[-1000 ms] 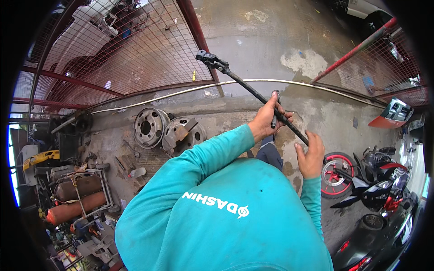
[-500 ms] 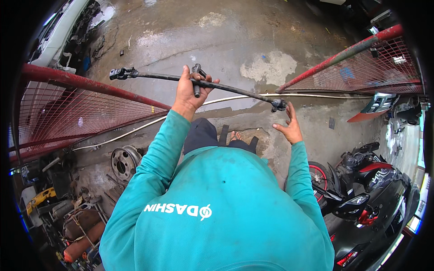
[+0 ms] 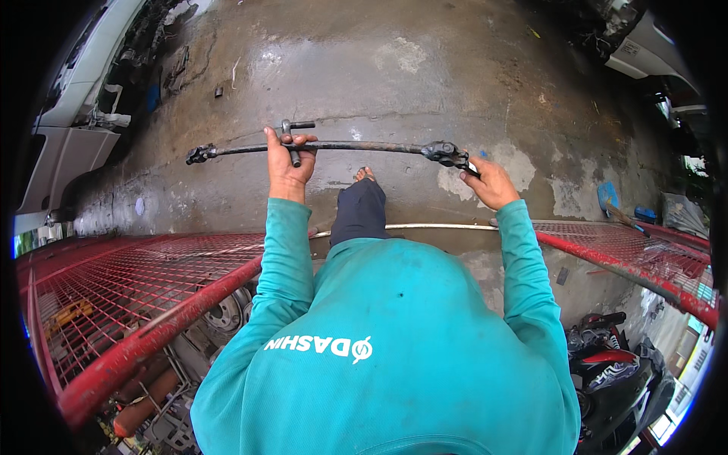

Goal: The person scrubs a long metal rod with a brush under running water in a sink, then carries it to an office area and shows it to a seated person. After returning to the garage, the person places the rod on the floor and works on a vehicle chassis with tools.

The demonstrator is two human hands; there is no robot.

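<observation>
A long dark metal shaft with universal joints at both ends, like a steering shaft, lies level across in front of me. My left hand is closed around it left of its middle, palm up. The same hand also holds a T-shaped metal tool, which crosses the shaft; its exact kind is unclear. One universal joint sticks out free at the far left end. At the other end, the larger joint meets my right hand, whose fingers pinch its dark end piece. The fingertips partly hide that piece.
Red mesh gates stand on both sides, a red rail on the right. A pale hose crosses the wet concrete floor. A white vehicle is at left, a black motorcycle at lower right, a blue dustpan at right.
I have moved forward between the gates, one foot now ahead. My right hand, open beside the shaft's end before, has closed on it. The shaft has turned closer to level.
</observation>
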